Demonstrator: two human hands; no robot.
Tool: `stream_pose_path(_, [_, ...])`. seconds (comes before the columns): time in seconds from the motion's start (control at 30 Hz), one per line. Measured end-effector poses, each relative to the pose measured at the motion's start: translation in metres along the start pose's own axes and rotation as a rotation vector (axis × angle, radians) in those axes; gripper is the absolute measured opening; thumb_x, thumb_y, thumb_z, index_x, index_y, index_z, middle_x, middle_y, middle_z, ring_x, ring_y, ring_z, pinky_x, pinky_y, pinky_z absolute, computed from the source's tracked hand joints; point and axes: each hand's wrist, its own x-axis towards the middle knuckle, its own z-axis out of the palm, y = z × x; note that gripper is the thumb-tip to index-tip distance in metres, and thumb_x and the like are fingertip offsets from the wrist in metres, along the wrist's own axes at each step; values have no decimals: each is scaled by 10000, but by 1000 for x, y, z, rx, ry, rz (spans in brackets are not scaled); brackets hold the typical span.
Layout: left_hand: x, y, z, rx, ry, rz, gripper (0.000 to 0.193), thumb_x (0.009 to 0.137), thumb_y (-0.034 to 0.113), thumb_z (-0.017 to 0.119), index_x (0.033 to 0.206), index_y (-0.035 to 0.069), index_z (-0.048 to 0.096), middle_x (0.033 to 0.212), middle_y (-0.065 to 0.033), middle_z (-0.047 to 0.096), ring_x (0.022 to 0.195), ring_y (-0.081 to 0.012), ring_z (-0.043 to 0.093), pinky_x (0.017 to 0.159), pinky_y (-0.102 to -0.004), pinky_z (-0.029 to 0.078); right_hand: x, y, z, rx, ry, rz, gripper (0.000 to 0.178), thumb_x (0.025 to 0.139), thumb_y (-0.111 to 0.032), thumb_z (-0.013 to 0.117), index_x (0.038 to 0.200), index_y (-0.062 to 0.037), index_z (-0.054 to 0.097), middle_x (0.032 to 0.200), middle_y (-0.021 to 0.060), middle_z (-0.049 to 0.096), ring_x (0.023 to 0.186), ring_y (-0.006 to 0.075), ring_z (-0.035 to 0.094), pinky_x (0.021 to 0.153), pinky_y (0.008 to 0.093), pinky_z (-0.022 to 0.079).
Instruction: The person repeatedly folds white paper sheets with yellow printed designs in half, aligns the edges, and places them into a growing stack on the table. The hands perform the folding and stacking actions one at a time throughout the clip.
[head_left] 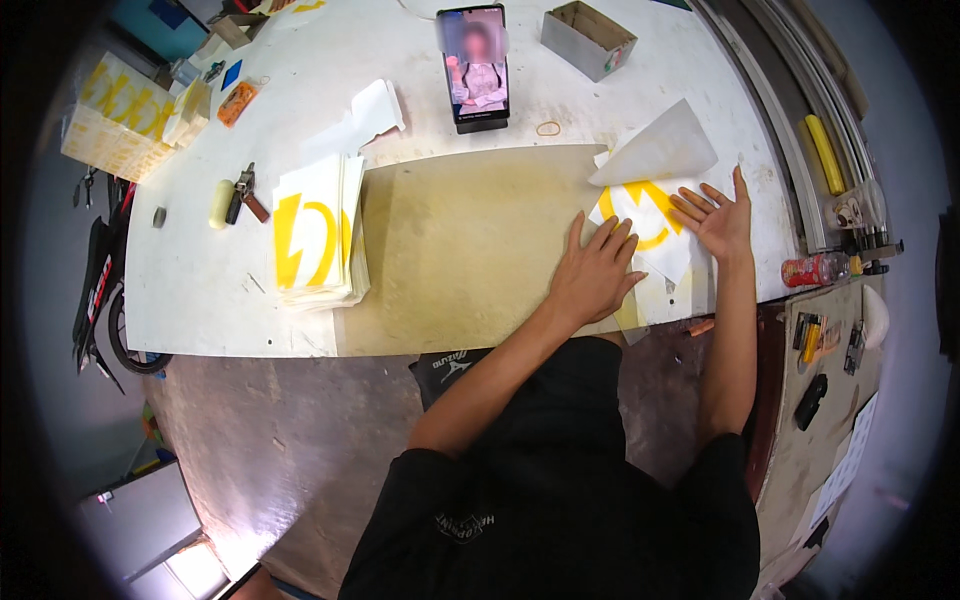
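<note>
My left hand (pixel 594 272) lies flat, fingers stretched, at the right end of a yellowish translucent sheet (pixel 460 250). Its fingertips reach the edge of white pieces with yellow print (pixel 655 240). My right hand (pixel 718 222) is just right of these pieces, fingers spread and thumb up, holding nothing. A whitish sheet (pixel 660 145) curls up behind them, bent over at its edge. Left of the yellowish sheet stands a thick stack of white sheets (pixel 312 225) with yellow shapes printed on top. Whether the left fingertips press on the printed pieces I cannot tell.
A phone (pixel 475 65) stands upright at the back, beside an open metal box (pixel 588 42). Torn white paper (pixel 365 118) lies behind the stack. Small tools (pixel 245 193) are at the left, near a printed carton (pixel 120 120). A red-labelled bottle (pixel 815 270) lies at the right edge.
</note>
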Motion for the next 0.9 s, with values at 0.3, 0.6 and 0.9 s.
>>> stream_pose_path(0.3, [1, 1, 0, -26, 3, 1, 542, 1007, 454, 609, 1363, 46, 641, 1466, -130, 583, 1429, -291, 464, 1222, -634, 204, 52, -40, 3, -279, -51, 186, 903, 922, -638, 646, 1345, 145, 493, 1210, 297, 656, 1034, 392, 732, 844, 487, 647])
stream_pose_path(0.6, [3, 3, -3, -29, -9, 4, 516, 998, 441, 631, 1327, 44, 654, 1413, -124, 606, 1403, -295, 483, 1229, -626, 199, 52, -37, -38, -498, -295, -41, 338, 889, 66, 683, 1226, 55, 661, 1146, 165, 721, 1038, 227, 712, 910, 328, 607])
stream_pose_path(0.9, [5, 2, -4, -73, 1, 13, 516, 983, 416, 644, 1323, 27, 655, 1397, -139, 610, 1408, -301, 472, 1238, -631, 180, -90, 10, -2, -999, -368, -832, 273, 904, 105, 660, 1150, 17, 737, 1135, 143, 760, 1122, 224, 712, 1006, 332, 525])
